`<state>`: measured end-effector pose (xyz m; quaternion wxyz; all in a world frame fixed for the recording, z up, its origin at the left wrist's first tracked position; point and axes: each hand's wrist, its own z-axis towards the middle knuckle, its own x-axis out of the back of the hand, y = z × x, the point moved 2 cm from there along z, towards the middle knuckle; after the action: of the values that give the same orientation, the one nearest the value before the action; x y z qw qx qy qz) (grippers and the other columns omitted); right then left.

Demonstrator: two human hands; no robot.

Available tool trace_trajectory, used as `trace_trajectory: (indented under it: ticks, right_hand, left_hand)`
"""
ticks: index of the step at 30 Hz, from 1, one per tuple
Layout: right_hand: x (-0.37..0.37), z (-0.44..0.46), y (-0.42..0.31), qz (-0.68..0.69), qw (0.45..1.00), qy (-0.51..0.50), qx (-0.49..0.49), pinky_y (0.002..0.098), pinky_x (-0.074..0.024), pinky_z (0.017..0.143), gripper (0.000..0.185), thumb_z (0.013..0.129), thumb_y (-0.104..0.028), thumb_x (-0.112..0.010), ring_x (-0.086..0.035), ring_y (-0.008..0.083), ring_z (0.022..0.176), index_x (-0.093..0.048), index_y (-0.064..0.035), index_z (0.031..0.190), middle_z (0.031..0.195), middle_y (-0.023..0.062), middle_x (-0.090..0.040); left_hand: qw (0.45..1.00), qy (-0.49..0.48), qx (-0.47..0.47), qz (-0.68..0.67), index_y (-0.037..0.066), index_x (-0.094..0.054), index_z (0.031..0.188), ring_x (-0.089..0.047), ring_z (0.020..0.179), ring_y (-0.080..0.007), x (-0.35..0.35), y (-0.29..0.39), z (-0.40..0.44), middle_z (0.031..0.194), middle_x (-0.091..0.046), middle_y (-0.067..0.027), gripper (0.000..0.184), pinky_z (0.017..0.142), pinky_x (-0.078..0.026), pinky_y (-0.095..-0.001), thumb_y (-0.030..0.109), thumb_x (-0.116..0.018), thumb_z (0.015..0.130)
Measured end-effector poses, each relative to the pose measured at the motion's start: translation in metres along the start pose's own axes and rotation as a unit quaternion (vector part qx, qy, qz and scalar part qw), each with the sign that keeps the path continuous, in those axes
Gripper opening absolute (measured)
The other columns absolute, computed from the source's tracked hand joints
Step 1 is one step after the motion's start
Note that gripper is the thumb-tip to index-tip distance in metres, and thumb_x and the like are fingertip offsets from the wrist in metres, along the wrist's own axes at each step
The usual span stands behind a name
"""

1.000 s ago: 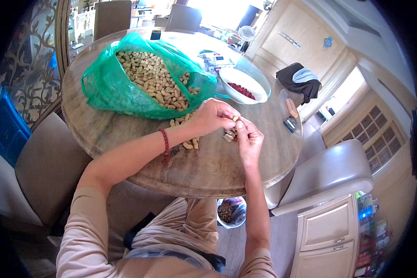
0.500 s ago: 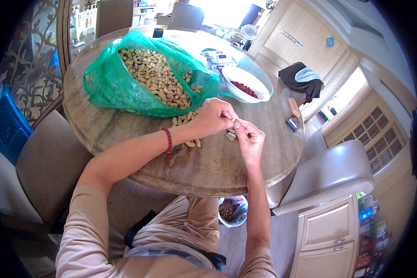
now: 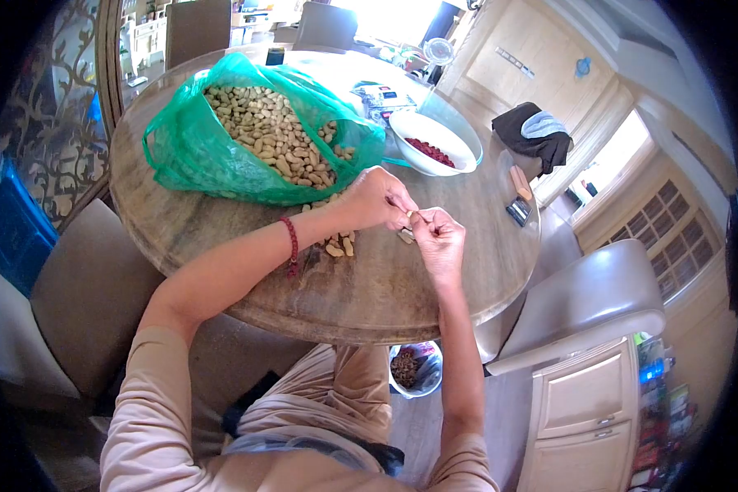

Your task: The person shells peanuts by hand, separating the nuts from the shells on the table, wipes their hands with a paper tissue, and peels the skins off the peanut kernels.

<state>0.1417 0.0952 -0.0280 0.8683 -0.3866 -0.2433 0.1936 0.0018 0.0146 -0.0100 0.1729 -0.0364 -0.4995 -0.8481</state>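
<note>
My left hand (image 3: 380, 199), with a red bead bracelet (image 3: 293, 246) on its wrist, meets my right hand (image 3: 439, 239) over the round table (image 3: 361, 299). Fingertips of both hands pinch a small peanut (image 3: 410, 215), mostly hidden by the fingers. Pale shell pieces (image 3: 406, 237) lie just below them. Left of my hands, a green plastic bag (image 3: 187, 160) lies open, full of unshelled peanuts (image 3: 271, 135). A few loose peanuts (image 3: 337, 248) rest near my left forearm. Beyond my right hand stands a white bowl (image 3: 418, 125) with red-skinned kernels (image 3: 431, 153) inside.
A lined bin (image 3: 431, 379) holding shells (image 3: 404, 369) stands on the floor below the table edge. Chairs stand left (image 3: 98, 287) and right (image 3: 582, 303). A printed packet (image 3: 384, 102) and a dark cloth (image 3: 533, 143) are farther back. A small black item (image 3: 518, 211) lies at the right rim.
My hands stay together at nearly the same spot, with fingers slightly shifted around the peanut. The right hand's fingers have curled in more. The whole view has moved slightly.
</note>
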Motion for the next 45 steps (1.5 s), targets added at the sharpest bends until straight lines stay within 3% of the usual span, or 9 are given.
trace_trajectory:
  ticks: [9, 21, 26, 27, 30, 32, 33, 38, 45]
  right_hand:
    - [-0.002, -0.001, -0.003, 0.016, 0.998, 0.061, 0.009, 0.0186, -0.0342, 0.047, 0.014, 0.081, -0.009, -0.063, -0.038, 0.0008, 0.053, -0.060, 0.0004, 0.071, 0.057, -0.0055, -0.050]
    - [-0.004, -0.001, -0.015, -0.008, 0.995, 0.100, 0.010, 0.0205, -0.0410, 0.050, 0.013, 0.081, -0.010, -0.062, -0.046, 0.0025, 0.054, -0.061, 0.0013, 0.076, 0.058, -0.0013, -0.055]
    - [0.000, 0.004, 0.002, 0.123, 0.984, 0.127, -0.031, 0.0219, -0.0405, 0.048, 0.016, 0.084, -0.013, -0.058, -0.045, 0.0041, 0.052, -0.059, 0.0011, 0.077, 0.060, -0.0036, -0.052]
    - [0.007, 0.002, 0.006, 0.144, 0.979, 0.111, -0.091, 0.0222, -0.0407, 0.047, 0.016, 0.084, -0.013, -0.057, -0.045, 0.0053, 0.051, -0.058, 0.0008, 0.077, 0.061, -0.0043, -0.052]
    - [0.012, 0.002, -0.001, 0.121, 0.980, 0.120, -0.104, 0.0226, -0.0412, 0.047, 0.016, 0.084, -0.014, -0.058, -0.047, 0.0050, 0.051, -0.059, 0.0004, 0.076, 0.059, -0.0024, -0.053]
    - [0.013, 0.002, -0.008, -0.102, 0.987, 0.110, -0.057, 0.0245, -0.0431, 0.049, 0.015, 0.082, -0.013, -0.059, -0.052, 0.0051, 0.053, -0.061, 0.0014, 0.076, 0.058, 0.0018, -0.058]
    - [0.013, 0.002, -0.006, -0.103, 0.987, 0.111, -0.057, 0.0245, -0.0431, 0.049, 0.015, 0.082, -0.013, -0.059, -0.052, 0.0051, 0.053, -0.061, 0.0014, 0.076, 0.058, 0.0018, -0.058]
    - [0.009, -0.001, -0.003, -0.219, 0.974, 0.058, -0.020, 0.0304, -0.0472, 0.056, 0.012, 0.079, -0.007, -0.057, -0.063, 0.0205, 0.057, -0.063, 0.0027, 0.082, 0.065, 0.0177, -0.062]
    - [0.009, -0.001, -0.010, -0.201, 0.977, 0.066, -0.006, 0.0312, -0.0481, 0.057, 0.015, 0.080, -0.009, -0.057, -0.064, 0.0243, 0.060, -0.064, 0.0024, 0.088, 0.068, 0.0201, -0.062]
  left_hand:
    - [0.968, 0.098, 0.101, -0.206, -0.009, -0.063, 0.083, -0.064, 0.065, -0.0175, -0.019, 0.000, -0.009, 0.078, -0.065, -0.0159, 0.015, 0.061, -0.056, -0.0283, -0.004, -0.067, 0.070]
    - [0.960, 0.172, 0.045, -0.216, -0.008, -0.061, 0.084, -0.063, 0.068, -0.0173, -0.030, -0.005, -0.009, 0.081, -0.064, -0.0151, 0.016, 0.061, -0.056, -0.0284, -0.009, -0.066, 0.069]
    - [0.954, 0.184, 0.037, -0.235, -0.006, -0.060, 0.086, -0.063, 0.070, -0.0170, -0.029, -0.006, -0.009, 0.081, -0.063, -0.0130, 0.016, 0.064, -0.055, -0.0286, -0.007, -0.066, 0.071]
    - [0.951, 0.194, 0.029, -0.237, -0.006, -0.059, 0.087, -0.063, 0.070, -0.0172, -0.026, -0.004, -0.009, 0.081, -0.064, -0.0122, 0.017, 0.065, -0.055, -0.0287, -0.006, -0.066, 0.072]
    - [0.956, 0.161, 0.020, -0.244, -0.003, -0.060, 0.090, -0.064, 0.072, -0.0175, -0.020, -0.008, -0.009, 0.083, -0.064, -0.0114, 0.017, 0.067, -0.055, -0.0288, -0.004, -0.065, 0.073]
    - [0.959, 0.144, 0.029, -0.241, -0.003, -0.060, 0.090, -0.064, 0.073, -0.0176, -0.019, -0.015, -0.007, 0.084, -0.064, -0.0115, 0.017, 0.067, -0.055, -0.0287, -0.005, -0.065, 0.074]
    - [0.962, 0.128, 0.038, -0.239, -0.002, -0.060, 0.090, -0.064, 0.074, -0.0176, -0.019, -0.019, -0.006, 0.085, -0.064, -0.0115, 0.016, 0.068, -0.055, -0.0285, -0.005, -0.064, 0.075]
    - [0.965, 0.115, 0.042, -0.233, -0.002, -0.060, 0.092, -0.064, 0.075, -0.0172, -0.018, -0.017, -0.005, 0.088, -0.064, -0.0121, 0.016, 0.069, -0.055, -0.0281, -0.004, -0.062, 0.076]
    - [0.963, 0.105, 0.052, -0.245, -0.002, -0.060, 0.093, -0.063, 0.078, -0.0162, -0.018, -0.017, -0.005, 0.088, -0.063, -0.0100, 0.013, 0.071, -0.055, -0.0277, -0.001, -0.060, 0.079]
